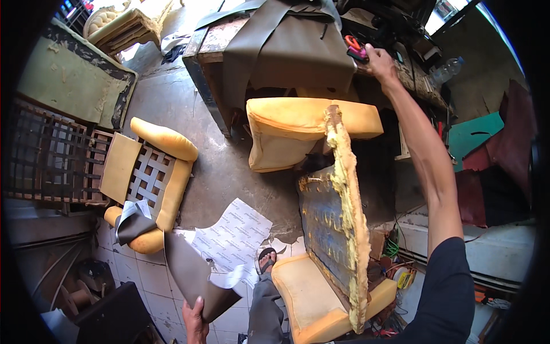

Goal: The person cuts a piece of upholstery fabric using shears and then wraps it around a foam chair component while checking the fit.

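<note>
My left hand (196, 320) is closed on the edge of a dark brown leatherette sheet (192, 269), curled to show its white backing. My right arm stretches far forward to a cluttered bench. There my right hand (382, 67) has its fingers closed around a small pink and black object (363, 53), whose kind I cannot make out. Just beyond it show bright orange handles (353, 42). A white printed sheet (235, 232) lies on the floor near my sandalled foot (267, 261).
Yellow foam-covered chair frames stand on the left (177, 195), ahead (286, 135) and beside my leg (309, 298). A foam-edged panel (326, 229) leans upright on the nearest. Brown leatherette (292, 57) drapes over a worktable. A plastic bottle (447, 70) lies on the bench.
</note>
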Action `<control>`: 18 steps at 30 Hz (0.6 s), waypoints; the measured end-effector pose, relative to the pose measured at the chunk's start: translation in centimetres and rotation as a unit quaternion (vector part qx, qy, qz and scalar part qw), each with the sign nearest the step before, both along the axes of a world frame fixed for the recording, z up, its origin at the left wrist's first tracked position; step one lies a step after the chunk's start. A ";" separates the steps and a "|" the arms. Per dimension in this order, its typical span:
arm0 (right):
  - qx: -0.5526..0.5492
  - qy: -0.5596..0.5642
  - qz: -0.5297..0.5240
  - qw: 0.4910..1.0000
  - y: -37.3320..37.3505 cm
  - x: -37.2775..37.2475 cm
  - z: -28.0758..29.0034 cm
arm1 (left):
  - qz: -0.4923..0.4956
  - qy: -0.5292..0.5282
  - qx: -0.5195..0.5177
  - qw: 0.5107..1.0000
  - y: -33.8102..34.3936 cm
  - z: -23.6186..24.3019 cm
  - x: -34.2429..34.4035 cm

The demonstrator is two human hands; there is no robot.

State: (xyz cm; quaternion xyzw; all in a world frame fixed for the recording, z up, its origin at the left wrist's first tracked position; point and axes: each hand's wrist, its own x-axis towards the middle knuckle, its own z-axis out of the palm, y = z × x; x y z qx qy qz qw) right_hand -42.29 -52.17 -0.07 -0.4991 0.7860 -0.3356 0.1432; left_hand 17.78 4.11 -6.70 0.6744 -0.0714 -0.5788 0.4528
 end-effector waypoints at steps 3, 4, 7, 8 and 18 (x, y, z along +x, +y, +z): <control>-0.004 0.156 -0.096 0.983 -9.5 -12.1 2.7 | 0.007 -0.031 0.062 0.998 8.3 -10.2 5.0; 0.124 0.126 -0.026 0.984 -10.7 -9.3 -0.1 | 0.020 -0.127 0.149 0.980 12.6 -8.9 6.7; 0.117 0.087 -0.009 0.989 -11.6 -7.8 -3.9 | 0.076 -0.222 0.246 0.940 23.0 -8.5 8.8; 0.101 -0.033 -0.015 0.994 -11.7 -10.0 -3.7 | 0.047 -0.238 0.292 0.925 25.8 -9.3 9.7; 0.058 -0.247 0.014 0.967 -12.0 -15.2 -3.4 | -0.118 -0.173 0.391 0.896 34.6 -10.9 5.2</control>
